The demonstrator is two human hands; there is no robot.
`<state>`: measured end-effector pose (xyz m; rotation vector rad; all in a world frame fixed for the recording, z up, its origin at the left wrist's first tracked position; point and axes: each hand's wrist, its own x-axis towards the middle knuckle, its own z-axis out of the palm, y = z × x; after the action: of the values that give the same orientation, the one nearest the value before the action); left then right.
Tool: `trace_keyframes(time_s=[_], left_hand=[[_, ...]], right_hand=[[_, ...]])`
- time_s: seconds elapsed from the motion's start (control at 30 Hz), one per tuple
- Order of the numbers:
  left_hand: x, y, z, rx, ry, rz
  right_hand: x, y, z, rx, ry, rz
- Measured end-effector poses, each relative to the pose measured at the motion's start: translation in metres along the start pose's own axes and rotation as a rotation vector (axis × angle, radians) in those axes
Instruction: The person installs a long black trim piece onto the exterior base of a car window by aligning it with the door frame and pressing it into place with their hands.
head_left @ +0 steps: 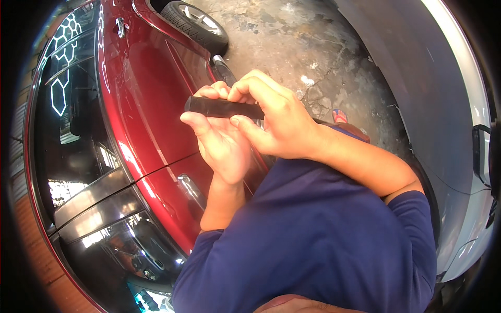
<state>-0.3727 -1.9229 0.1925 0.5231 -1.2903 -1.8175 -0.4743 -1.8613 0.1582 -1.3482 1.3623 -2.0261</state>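
A black oblong block (pixel 222 108) is held up in front of my chest, lying roughly level. My left hand (pixel 223 146) is under and behind it with the palm turned up. The left thumb is at the near edge and the fingertips curl over the far edge. From the right, my right hand (pixel 279 117) pinches the block, fingers on its far side and thumb on its near side. Its right end is partly hidden by the right hand. I cannot make out what kind of block it is.
Close on the left stands a red car (pixel 141 88) with dark windows and a chrome door handle (pixel 191 189). A wheel (pixel 197 23) is at its far end. A grey vehicle (pixel 417 62) is on the right. Stained concrete floor (pixel 292 47) lies between them.
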Motion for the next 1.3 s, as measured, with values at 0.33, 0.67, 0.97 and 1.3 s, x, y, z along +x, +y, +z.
trace_keyframes(time_s=[0.33,0.67,0.97,1.3], left_hand=[[0.014,-0.005,0.001,-0.046,-0.13,-0.036],[0.027,-0.008,0.017,-0.136,-0.203,-0.007],[0.041,-0.012,0.035,-0.091,-0.368,0.036],[0.076,0.008,0.022,0.027,-0.282,0.302]], right_hand=[[0.002,-0.001,-0.007,-0.182,0.009,-0.045],[0.006,-0.009,-0.011,-0.283,0.261,-0.159],[0.022,-0.021,-0.027,-0.206,0.428,-0.023],[-0.002,0.037,-0.025,-0.341,0.184,0.059]])
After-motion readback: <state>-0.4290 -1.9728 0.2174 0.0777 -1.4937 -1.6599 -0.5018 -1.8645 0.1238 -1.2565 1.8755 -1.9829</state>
